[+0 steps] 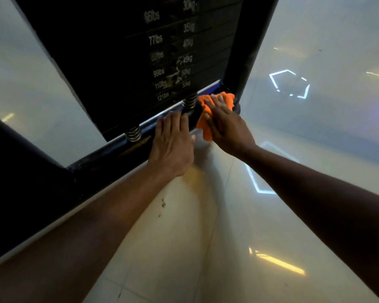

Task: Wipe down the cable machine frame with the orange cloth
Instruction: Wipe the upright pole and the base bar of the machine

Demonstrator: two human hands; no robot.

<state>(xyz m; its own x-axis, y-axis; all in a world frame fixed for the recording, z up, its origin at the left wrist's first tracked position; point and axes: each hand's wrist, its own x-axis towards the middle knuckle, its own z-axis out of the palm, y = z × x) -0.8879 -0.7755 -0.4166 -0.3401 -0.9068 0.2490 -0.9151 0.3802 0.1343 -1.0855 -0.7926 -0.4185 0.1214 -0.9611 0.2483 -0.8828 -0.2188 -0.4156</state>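
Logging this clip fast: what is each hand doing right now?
Left hand: open, flat on the dark metal base bar.
Right hand: open, pressing the crumpled orange cloth onto it.

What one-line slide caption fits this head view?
Right hand presses the orange cloth onto the cable machine's base bar while the left hand rests flat beside it.

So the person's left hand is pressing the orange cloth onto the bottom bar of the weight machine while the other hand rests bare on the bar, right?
Not quite. The head view shows the right hand pressing the orange cloth onto the bottom bar, near the corner post. The left hand is the one resting bare on the bar, beside a spring under the weight stack.
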